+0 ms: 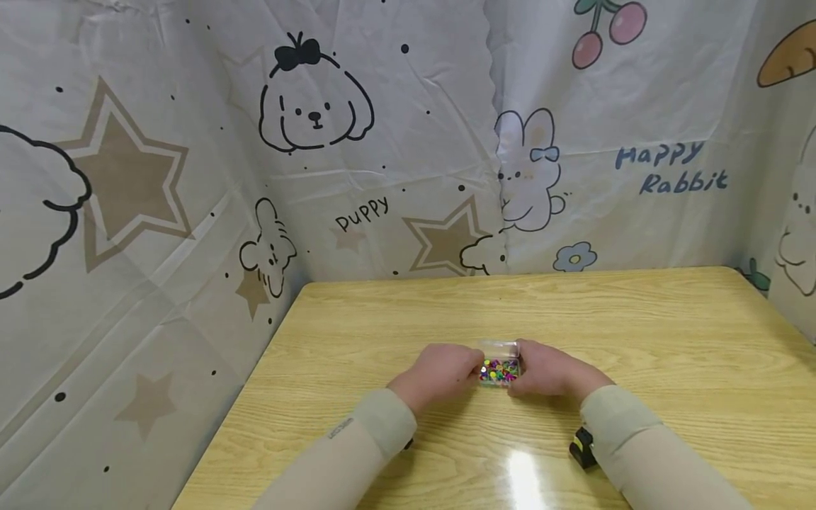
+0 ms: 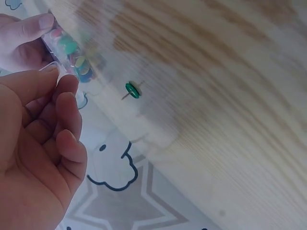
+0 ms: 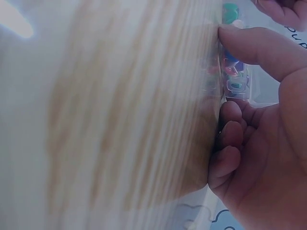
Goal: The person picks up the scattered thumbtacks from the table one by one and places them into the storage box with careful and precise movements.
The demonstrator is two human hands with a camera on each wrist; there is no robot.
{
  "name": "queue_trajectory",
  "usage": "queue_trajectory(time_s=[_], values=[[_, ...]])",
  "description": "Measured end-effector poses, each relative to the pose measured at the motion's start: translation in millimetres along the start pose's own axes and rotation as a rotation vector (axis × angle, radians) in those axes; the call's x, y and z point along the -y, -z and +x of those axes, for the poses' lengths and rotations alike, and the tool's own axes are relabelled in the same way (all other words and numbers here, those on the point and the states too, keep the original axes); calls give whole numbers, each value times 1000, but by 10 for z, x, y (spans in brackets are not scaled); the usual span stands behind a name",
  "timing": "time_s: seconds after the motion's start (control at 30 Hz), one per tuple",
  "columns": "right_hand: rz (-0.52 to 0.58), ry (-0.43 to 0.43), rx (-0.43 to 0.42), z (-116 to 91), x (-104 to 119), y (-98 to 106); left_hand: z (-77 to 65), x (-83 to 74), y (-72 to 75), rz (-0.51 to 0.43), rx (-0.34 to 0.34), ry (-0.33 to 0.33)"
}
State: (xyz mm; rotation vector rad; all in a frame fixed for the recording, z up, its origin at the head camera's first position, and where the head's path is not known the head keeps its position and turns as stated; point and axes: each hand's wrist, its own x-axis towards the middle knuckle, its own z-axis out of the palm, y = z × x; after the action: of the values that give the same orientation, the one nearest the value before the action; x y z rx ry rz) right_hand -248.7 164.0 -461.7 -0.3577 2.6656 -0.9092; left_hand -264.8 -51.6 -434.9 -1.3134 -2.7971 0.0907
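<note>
A small clear plastic box of colourful thumbtacks sits on the table with its see-through lid raised at the far side. My left hand is at the box's left end; in the left wrist view, its thumb and forefinger pinch a clear plastic edge. From the right side my right hand grips the box, its thumb on the near wall and the other fingers curled beyond the end in the right wrist view. One green thumbtack lies loose on the tabletop in the left wrist view.
The wooden table reaches back to a cloth curtain printed with cartoon animals and stars. Curtain also hangs along the left and right sides. A black and yellow device shows under the right sleeve.
</note>
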Motion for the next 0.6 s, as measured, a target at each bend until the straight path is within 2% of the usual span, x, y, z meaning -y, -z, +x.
queue_trajectory(time_s=[0.27,0.6], values=[[-8,2,-6,-9,9,-6,42,-60,-1,35,13,16],[-20,2,-9,-26,10,-18,58,-71,-31,56,13,7]])
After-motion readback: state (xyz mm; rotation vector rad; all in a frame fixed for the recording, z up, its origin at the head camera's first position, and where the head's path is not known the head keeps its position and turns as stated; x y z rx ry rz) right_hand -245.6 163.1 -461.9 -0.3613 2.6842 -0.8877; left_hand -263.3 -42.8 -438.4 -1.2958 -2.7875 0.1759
